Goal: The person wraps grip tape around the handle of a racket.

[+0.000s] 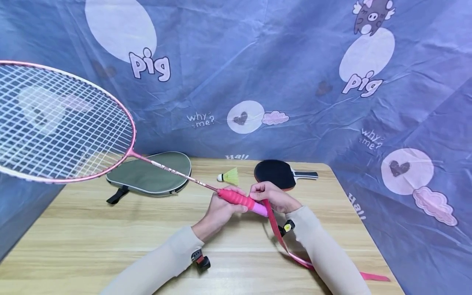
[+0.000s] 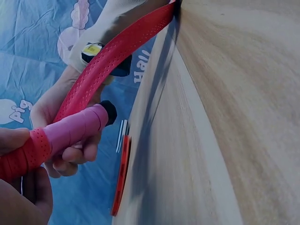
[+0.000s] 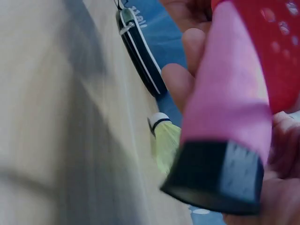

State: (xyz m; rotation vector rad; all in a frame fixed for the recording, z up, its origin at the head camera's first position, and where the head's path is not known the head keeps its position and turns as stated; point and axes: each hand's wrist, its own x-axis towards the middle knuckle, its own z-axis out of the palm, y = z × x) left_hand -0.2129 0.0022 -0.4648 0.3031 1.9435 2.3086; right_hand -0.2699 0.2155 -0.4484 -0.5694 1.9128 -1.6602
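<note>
A pink badminton racket is held above the table, its strung head to the left. My left hand grips its handle, where red perforated overgrip tape is wound in overlapping turns. Lower down, the handle's pink under-layer shows, ending in a black butt cap. My right hand pinches the tape beside the last turn. From there the loose tape strip hangs down and runs under the right forearm, its end on the table at the right.
On the wooden table, a green racket case lies at the back left. A yellow shuttlecock lies at the back middle, with a black table tennis bat to its right. Blue printed cloth hangs behind.
</note>
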